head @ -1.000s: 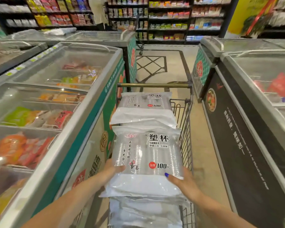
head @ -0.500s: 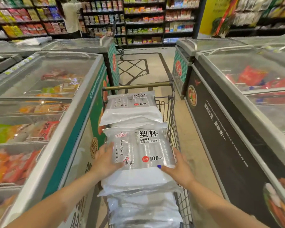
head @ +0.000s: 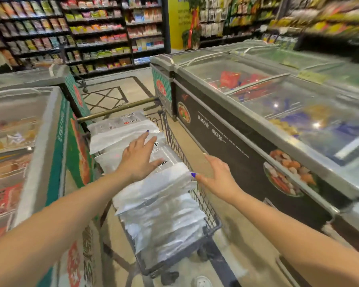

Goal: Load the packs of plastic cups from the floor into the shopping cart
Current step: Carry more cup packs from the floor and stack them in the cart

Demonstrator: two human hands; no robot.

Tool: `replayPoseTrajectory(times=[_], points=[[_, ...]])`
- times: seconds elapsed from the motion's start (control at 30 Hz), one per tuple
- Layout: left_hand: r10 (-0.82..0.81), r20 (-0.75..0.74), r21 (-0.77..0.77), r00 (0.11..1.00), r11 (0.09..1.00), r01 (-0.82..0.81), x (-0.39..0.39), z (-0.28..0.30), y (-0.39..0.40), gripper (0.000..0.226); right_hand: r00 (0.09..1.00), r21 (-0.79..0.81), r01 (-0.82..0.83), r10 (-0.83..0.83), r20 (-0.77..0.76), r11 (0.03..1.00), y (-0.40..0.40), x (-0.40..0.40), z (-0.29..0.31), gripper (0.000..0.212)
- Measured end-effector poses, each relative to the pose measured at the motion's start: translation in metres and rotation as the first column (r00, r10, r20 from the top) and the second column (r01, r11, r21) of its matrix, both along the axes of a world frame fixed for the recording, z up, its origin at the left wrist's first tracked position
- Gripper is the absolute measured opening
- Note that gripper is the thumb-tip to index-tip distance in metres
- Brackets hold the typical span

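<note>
The wire shopping cart (head: 197, 195) stands in the aisle, filled with several clear packs of plastic cups stacked along its length. My left hand (head: 139, 156) lies flat, fingers straight, on the top pack (head: 170, 172) in the middle of the stack. Another pack (head: 120, 129) lies farther along, by the cart's brass handle bar (head: 116, 110). My right hand (head: 218, 175) hovers with fingers spread beside the cart's right rim, its thumb close to the top pack's corner, holding nothing. The view is blurred.
Glass-lidded chest freezers flank the cart: one (head: 39, 154) close on the left, one (head: 278, 129) on the right. Stocked shelves (head: 95, 34) stand at the aisle's far end. A shoe tip (head: 201, 281) shows on the floor under the cart's near end.
Both hands have let go of the top pack's sides. The left hand now rests on top of it and the right hand has pulled away to the right. The view swung right.
</note>
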State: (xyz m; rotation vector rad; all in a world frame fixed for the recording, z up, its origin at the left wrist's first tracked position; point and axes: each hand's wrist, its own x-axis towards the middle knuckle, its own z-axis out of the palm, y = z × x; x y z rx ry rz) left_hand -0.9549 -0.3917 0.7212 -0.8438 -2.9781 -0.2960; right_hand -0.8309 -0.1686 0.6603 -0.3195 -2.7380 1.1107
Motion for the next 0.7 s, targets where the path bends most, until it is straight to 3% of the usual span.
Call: replayPoseTrajectory(times=[0.17, 0.37, 0.47, 0.7], points=[[-0.189, -0.043, -0.034, 0.981, 0.982, 0.188, 0.052, 0.0, 0.041, 0.085, 0.98, 0.08, 0.196, -0.193, -0.042, 0.977, 0.019, 0.084, 0.006, 0.086], [-0.49, -0.086, -0.173, 0.868, 0.865, 0.471, 0.124, 0.009, 0.126, 0.093, 0.898, 0.214, 0.437, -0.436, -0.054, 0.874, 0.056, 0.217, 0.016, 0.086], [-0.621, -0.113, -0.195, 0.776, 0.78, 0.595, 0.172, 0.015, 0.185, 0.105, 0.814, 0.271, 0.574, -0.576, -0.083, 0.773, 0.082, 0.294, 0.019, 0.086], [-0.88, -0.107, -0.178, 0.462, 0.474, 0.862, 0.363, 0.019, 0.315, 0.085, 0.517, 0.264, 0.837, -0.85, -0.098, 0.479, 0.114, 0.504, 0.021, 0.084]])
